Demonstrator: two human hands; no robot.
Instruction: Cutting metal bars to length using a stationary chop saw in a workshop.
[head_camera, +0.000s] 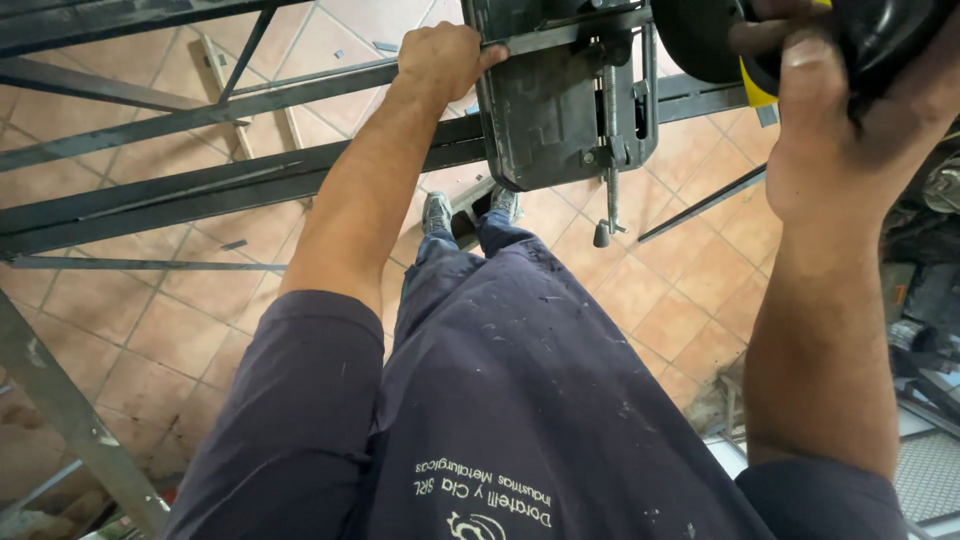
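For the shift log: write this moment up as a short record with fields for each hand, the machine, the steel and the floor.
Left hand: closed over a dark steel bar at the edge of the machine's base.
Right hand: closed around a black and yellow handle at top right.
Machine base: dark grey metal plate with a threaded clamp screw hanging down.
Steel: several long dark bars run across the left, above the floor.
Floor: terracotta tiles, with the person's shoes on them.
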